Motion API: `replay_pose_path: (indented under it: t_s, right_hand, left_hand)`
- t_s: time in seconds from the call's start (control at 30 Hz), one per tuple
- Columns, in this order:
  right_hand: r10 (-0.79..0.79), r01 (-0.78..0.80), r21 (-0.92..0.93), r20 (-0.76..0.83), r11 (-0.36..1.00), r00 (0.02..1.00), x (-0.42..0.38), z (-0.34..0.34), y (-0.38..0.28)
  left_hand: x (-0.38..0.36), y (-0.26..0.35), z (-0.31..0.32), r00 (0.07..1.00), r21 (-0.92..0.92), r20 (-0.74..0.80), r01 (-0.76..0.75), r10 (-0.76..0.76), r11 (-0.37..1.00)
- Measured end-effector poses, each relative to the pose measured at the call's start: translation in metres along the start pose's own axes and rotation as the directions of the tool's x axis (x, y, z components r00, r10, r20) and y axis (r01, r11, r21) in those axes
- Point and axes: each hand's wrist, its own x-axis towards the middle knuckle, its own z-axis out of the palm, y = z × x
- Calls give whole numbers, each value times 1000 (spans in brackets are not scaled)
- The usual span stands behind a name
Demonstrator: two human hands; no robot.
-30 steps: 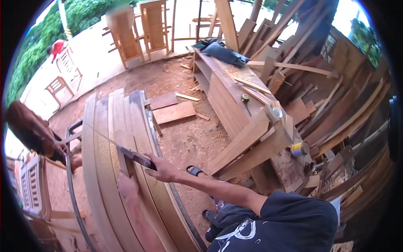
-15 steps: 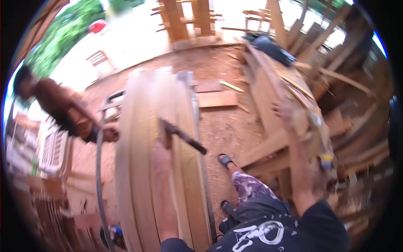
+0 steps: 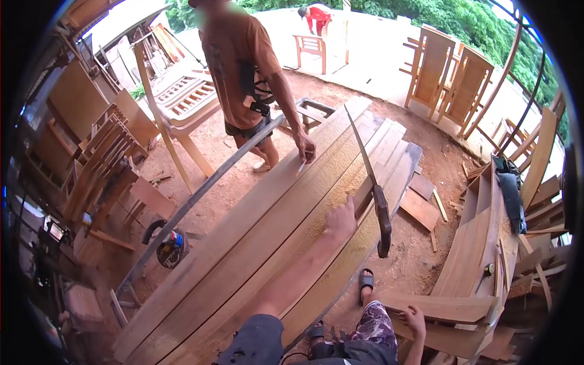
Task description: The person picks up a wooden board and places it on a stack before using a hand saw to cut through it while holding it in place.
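Note:
My left hand (image 3: 340, 217) is over the planks, its fingers closed at the near end of a short brown wooden block (image 3: 365, 198). Beside the block rests a handsaw (image 3: 381, 213) with a dark handle and a thin blade pointing toward the far end. The handle juts over the right edge of the planks. Several long planks (image 3: 243, 261) lie side by side, dusted with yellowish sawdust. Low at my right side, my right hand (image 3: 413, 321) hangs with fingers loosely apart, holding nothing, near a board (image 3: 435, 306).
Across the planks stands a person (image 3: 240, 67), one hand on the wood with a thin white object. A metal bar (image 3: 201, 191) slants at left above a power tool (image 3: 172, 248). Stacked boards (image 3: 465, 255) line the right. Another person in red (image 3: 319, 15) bends over a chair (image 3: 310, 48).
The view has swung left, bringing the other person nearer the middle. My right hand has dropped from above the right-hand boards to my side. My left hand stays by the block.

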Motion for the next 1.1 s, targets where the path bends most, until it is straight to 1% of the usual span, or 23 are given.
replay_pose_path:
  t_s: [0.03,0.07,0.13,0.17,0.2,0.23,0.27,0.33,0.37,0.47,0.5,0.53,0.6,0.67,0.73,0.77,0.8,0.83,0.87,0.93,1.03,1.07,1.1]
  right_hand:
    - [-104,138,-236,154,962,983,10,5,23]
    - [-189,320,-417,324,851,927,22,15,41]
    - [-98,381,-516,493,767,865,40,23,54]
    - [-101,295,-517,370,804,924,20,30,22]
    - [-74,191,-512,240,838,968,-8,38,-13]
    - [-121,215,-567,199,796,973,-6,40,-14]
    - [-116,210,-574,195,791,974,-11,42,-20]
    - [-135,187,-509,137,841,981,-18,45,-37]
    - [-98,152,-459,140,875,985,-12,45,-30]
    - [-134,206,-488,178,848,975,-16,55,-35]
    - [-87,196,-514,228,835,970,0,56,-16]
    - [-81,194,-523,232,830,969,-4,58,-19]
    - [-40,211,-643,270,736,962,-19,66,-39]
    - [-42,243,-662,305,709,952,-14,69,-36]
    - [-77,286,-603,348,745,934,-18,73,-45]
    - [-43,248,-514,377,821,925,-18,72,-52]
    - [-43,250,-519,379,818,924,-21,75,-63]
    - [-241,353,-420,298,836,924,-27,78,-78]
    - [-420,461,-326,192,825,887,-33,82,-94]
    - [-576,580,-267,100,770,811,-45,89,-145]
    - [-739,736,-222,83,640,668,-53,100,-221]
    - [-775,777,-132,77,615,627,-48,108,-238]
    - [-791,791,-150,77,593,607,-42,117,-256]
  left_hand:
    - [2,-3,3,1000,-30,-20,-11,11,999]
    - [-3,-3,7,999,-8,-31,-26,26,1000]
    - [1,-2,5,994,44,-106,-11,15,999]
    - [5,-2,-1,990,64,-136,-24,32,998]
    - [4,-1,-2,995,68,-98,-16,22,998]
    - [2,1,0,999,63,-50,-3,6,998]
    - [-1,3,-1,999,53,-47,-1,4,999]
    - [-3,4,-9,1000,29,-11,-18,18,999]
    - [-4,7,-10,1000,22,-5,-10,10,1000]
    - [-5,4,-8,1000,21,-31,5,-4,1000]
    - [-1,0,-1,999,22,-40,1,0,1000]
    - [2,-2,3,999,22,-51,-3,4,1000]
    - [2,-2,3,999,17,-39,5,-4,1000]
    - [3,-2,1,1000,15,-29,10,-9,1000]
    - [1,-1,1,1000,19,-18,16,-16,1000]
    - [0,0,2,1000,12,-17,21,-21,1000]
    - [1,0,2,1000,17,-22,22,-22,1000]
    - [1,0,0,999,23,-29,26,-25,999]
    - [0,0,0,999,19,-30,34,-33,999]
    - [-1,0,-2,999,7,-38,13,-13,1000]
    - [8,-7,9,998,1,-15,55,-55,998]
    - [4,-2,3,997,-13,-14,69,-70,998]
    - [6,-4,6,996,1,15,85,-85,996]
